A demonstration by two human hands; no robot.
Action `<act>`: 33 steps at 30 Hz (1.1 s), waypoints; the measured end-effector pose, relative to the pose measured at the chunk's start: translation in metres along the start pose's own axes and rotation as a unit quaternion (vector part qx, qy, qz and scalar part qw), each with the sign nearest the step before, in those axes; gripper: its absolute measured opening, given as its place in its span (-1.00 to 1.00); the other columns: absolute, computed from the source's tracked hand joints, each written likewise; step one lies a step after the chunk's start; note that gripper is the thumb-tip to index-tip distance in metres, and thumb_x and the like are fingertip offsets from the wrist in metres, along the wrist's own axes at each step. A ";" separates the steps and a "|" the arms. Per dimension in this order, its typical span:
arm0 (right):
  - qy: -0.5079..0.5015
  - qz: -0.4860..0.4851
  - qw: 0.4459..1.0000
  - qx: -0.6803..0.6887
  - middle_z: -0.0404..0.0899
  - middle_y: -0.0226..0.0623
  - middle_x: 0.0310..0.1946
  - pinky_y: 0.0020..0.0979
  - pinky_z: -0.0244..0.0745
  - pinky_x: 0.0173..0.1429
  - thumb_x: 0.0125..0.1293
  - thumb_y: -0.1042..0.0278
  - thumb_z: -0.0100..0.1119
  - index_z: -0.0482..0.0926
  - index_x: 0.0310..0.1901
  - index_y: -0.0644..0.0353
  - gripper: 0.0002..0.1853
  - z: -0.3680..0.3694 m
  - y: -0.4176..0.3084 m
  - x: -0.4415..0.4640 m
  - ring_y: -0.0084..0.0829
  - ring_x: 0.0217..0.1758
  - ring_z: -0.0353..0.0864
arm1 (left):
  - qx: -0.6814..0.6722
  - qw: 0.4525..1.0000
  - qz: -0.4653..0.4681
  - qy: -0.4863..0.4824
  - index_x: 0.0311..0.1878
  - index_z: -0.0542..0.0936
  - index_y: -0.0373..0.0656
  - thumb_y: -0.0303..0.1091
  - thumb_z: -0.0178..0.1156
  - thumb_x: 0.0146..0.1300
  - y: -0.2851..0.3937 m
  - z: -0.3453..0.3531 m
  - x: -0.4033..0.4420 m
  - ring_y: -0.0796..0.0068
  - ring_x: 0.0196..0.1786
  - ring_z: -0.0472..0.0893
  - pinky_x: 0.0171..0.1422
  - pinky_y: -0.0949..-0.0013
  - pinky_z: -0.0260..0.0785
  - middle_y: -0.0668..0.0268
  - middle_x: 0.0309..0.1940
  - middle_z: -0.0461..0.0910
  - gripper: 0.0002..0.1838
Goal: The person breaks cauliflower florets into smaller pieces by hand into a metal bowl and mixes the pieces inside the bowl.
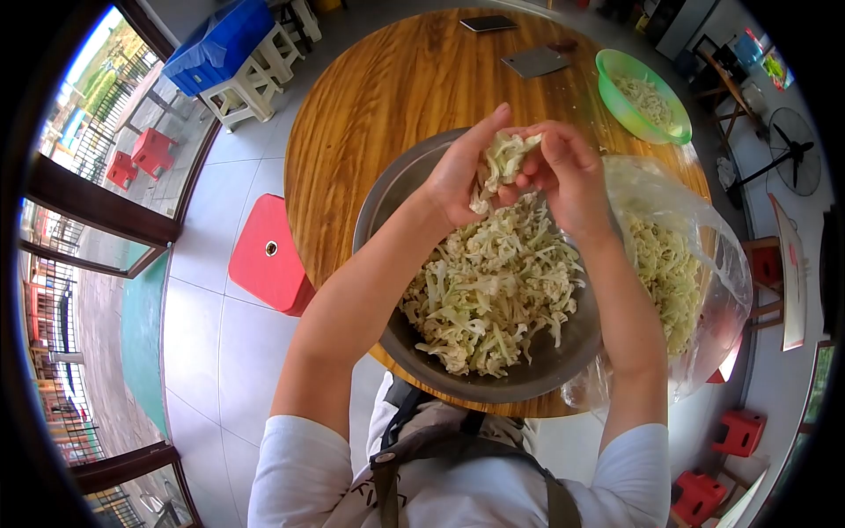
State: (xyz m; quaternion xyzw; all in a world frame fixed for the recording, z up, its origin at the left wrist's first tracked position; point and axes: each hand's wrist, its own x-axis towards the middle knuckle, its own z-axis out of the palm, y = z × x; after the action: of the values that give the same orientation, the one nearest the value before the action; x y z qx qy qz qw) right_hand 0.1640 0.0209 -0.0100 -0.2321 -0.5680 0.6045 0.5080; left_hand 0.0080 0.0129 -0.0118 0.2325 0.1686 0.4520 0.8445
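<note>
Both my hands are raised over a wide metal bowl (387, 211) on the round wooden table. A piece of cauliflower (508, 158) sits between them. My left hand (462, 172) cups it from the left, with the thumb pointing up. From the other side, the curled fingers of my right hand (568, 172) grip the same piece. Below lies a heap of small cauliflower florets (493, 290), pale green and cream, filling much of the bowl. Right of the bowl, a clear plastic bag (704, 220) holds more cauliflower pieces (660, 273).
A green basin (642, 97) with cauliflower stands at the table's far right. Near the back lie a cleaver (535, 62) and a dark phone (488, 24). A red stool (268, 255) is left of the wooden table (339, 123). A fan (792, 151) stands at right.
</note>
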 end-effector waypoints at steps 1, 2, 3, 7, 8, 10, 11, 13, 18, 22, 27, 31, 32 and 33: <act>0.008 0.005 1.000 0.028 0.57 -0.40 -0.39 -0.64 0.40 -0.33 0.37 0.21 0.04 0.54 -0.13 0.15 -0.79 0.000 0.000 0.000 -0.66 -0.42 0.51 | 0.000 1.000 0.002 0.013 -0.23 0.49 -0.13 0.09 -0.07 0.34 0.001 0.004 -0.002 0.55 -0.55 0.45 -0.69 0.66 0.22 0.30 -0.48 0.52 -0.57; 0.016 0.010 0.998 0.055 0.58 -0.38 -0.34 -0.63 0.43 -0.30 0.38 0.22 0.04 0.53 -0.12 0.15 -0.79 0.001 -0.001 0.001 -0.65 -0.40 0.52 | 0.000 1.000 0.003 0.026 -0.21 0.49 -0.12 0.10 -0.06 0.34 0.001 0.006 -0.003 0.55 -0.55 0.44 -0.69 0.67 0.21 0.30 -0.47 0.52 -0.57; 0.024 0.015 0.996 0.083 0.59 -0.36 -0.29 -0.62 0.46 -0.28 0.38 0.22 0.03 0.52 -0.11 0.15 -0.79 0.001 -0.001 0.001 -0.64 -0.38 0.53 | -0.005 1.000 -0.001 0.020 -0.19 0.49 -0.11 0.08 -0.05 0.34 0.001 0.005 -0.003 0.56 -0.56 0.43 -0.69 0.67 0.20 0.30 -0.46 0.53 -0.59; 0.021 0.020 0.982 0.184 0.58 -0.32 -0.17 -0.60 0.51 -0.23 0.38 0.23 0.02 0.48 -0.10 0.14 -0.80 -0.009 0.005 0.005 -0.63 -0.31 0.53 | -0.019 1.000 -0.014 0.010 -0.13 0.47 -0.10 -0.01 -0.01 0.34 0.000 -0.002 0.001 0.60 -0.58 0.39 -0.71 0.68 0.15 0.29 -0.38 0.55 -0.66; 0.021 0.019 0.981 0.193 0.58 -0.32 -0.17 -0.60 0.51 -0.23 0.38 0.23 0.02 0.48 -0.10 0.15 -0.80 -0.010 0.005 0.007 -0.63 -0.31 0.53 | -0.022 1.000 -0.017 0.011 -0.13 0.46 -0.11 -0.04 0.00 0.34 0.000 -0.002 0.001 0.61 -0.58 0.38 -0.71 0.69 0.14 0.28 -0.36 0.55 -0.68; 0.031 0.018 0.980 0.197 0.58 -0.31 -0.18 -0.61 0.50 -0.24 0.38 0.24 0.02 0.48 -0.11 0.16 -0.80 -0.010 0.005 0.007 -0.63 -0.31 0.53 | -0.021 0.999 0.002 0.037 -0.15 0.46 -0.14 -0.11 0.02 0.33 0.001 0.000 0.000 0.63 -0.58 0.37 -0.72 0.69 0.12 0.28 -0.37 0.53 -0.72; 0.040 0.018 0.980 0.194 0.58 -0.30 -0.18 -0.61 0.49 -0.24 0.38 0.24 0.02 0.48 -0.12 0.16 -0.80 -0.009 0.005 0.008 -0.63 -0.32 0.53 | -0.020 0.998 0.011 0.050 -0.16 0.46 -0.15 -0.14 0.03 0.32 0.001 0.001 0.000 0.64 -0.59 0.37 -0.72 0.70 0.11 0.28 -0.38 0.52 -0.74; 0.063 0.017 0.981 0.182 0.58 -0.29 -0.18 -0.61 0.48 -0.25 0.38 0.24 0.03 0.47 -0.13 0.17 -0.80 -0.010 0.006 0.008 -0.62 -0.32 0.53 | -0.051 0.996 0.020 0.075 -0.21 0.44 -0.14 -0.18 0.05 0.29 0.001 -0.001 0.001 0.64 -0.60 0.34 -0.72 0.69 0.08 0.31 -0.44 0.48 -0.78; 0.125 -0.008 0.986 0.108 0.58 -0.27 -0.20 -0.59 0.45 -0.28 0.38 0.23 0.03 0.47 -0.14 0.17 -0.81 -0.014 0.011 0.008 -0.61 -0.34 0.53 | -0.073 0.992 0.015 0.100 -0.30 0.41 -0.16 -0.21 0.06 0.27 0.000 -0.008 0.004 0.65 -0.61 0.30 -0.72 0.68 0.04 0.33 -0.49 0.43 -0.80; 0.161 -0.016 0.981 0.110 0.59 -0.28 -0.21 -0.59 0.45 -0.27 0.38 0.23 0.02 0.47 -0.15 0.15 -0.82 -0.014 0.010 0.008 -0.62 -0.35 0.53 | -0.060 0.994 0.015 0.094 -0.33 0.43 -0.18 -0.22 0.03 0.28 0.000 -0.008 0.003 0.69 -0.64 0.24 -0.73 0.66 -0.01 0.34 -0.52 0.41 -0.79; 0.211 -0.027 0.972 0.104 0.58 -0.31 -0.25 -0.62 0.38 -0.32 0.38 0.22 0.03 0.46 -0.18 0.14 -0.83 -0.012 0.008 0.009 -0.66 -0.40 0.47 | -0.047 0.994 0.009 0.097 -0.34 0.43 -0.18 -0.25 0.03 0.25 0.002 -0.003 -0.001 0.70 -0.67 0.21 -0.73 0.65 -0.03 0.36 -0.57 0.38 -0.81; 0.278 -0.038 0.956 0.080 0.56 -0.37 -0.38 -0.61 0.24 -0.44 0.38 0.22 0.04 0.47 -0.25 0.14 -0.82 -0.017 0.001 0.011 -0.69 -0.51 0.35 | -0.083 0.994 0.018 0.072 -0.34 0.42 -0.19 -0.25 0.03 0.24 0.003 -0.011 0.001 0.69 -0.68 0.22 -0.73 0.65 0.01 0.35 -0.56 0.39 -0.81; 0.287 -0.034 0.954 0.077 0.55 -0.38 -0.41 -0.61 0.21 -0.47 0.37 0.22 0.04 0.47 -0.27 0.15 -0.82 -0.022 0.001 0.012 -0.70 -0.54 0.33 | -0.096 0.993 0.024 0.058 -0.33 0.42 -0.19 -0.25 0.04 0.24 0.005 -0.015 0.002 0.69 -0.67 0.22 -0.73 0.65 0.03 0.34 -0.55 0.39 -0.81; 0.296 -0.030 0.952 0.074 0.53 -0.40 -0.45 -0.60 0.18 -0.50 0.37 0.22 0.05 0.47 -0.29 0.15 -0.82 -0.024 0.001 0.013 -0.70 -0.56 0.30 | -0.110 0.992 0.042 0.051 -0.33 0.42 -0.20 -0.25 0.04 0.24 0.008 -0.016 0.001 0.69 -0.67 0.23 -0.73 0.65 0.03 0.33 -0.53 0.40 -0.80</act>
State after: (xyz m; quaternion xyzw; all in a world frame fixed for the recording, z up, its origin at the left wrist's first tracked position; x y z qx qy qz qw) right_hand 0.1792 0.0437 -0.0132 -0.3455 -0.3526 0.5334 0.6869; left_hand -0.0044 0.0214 -0.0208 0.1215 0.1506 0.5144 0.8354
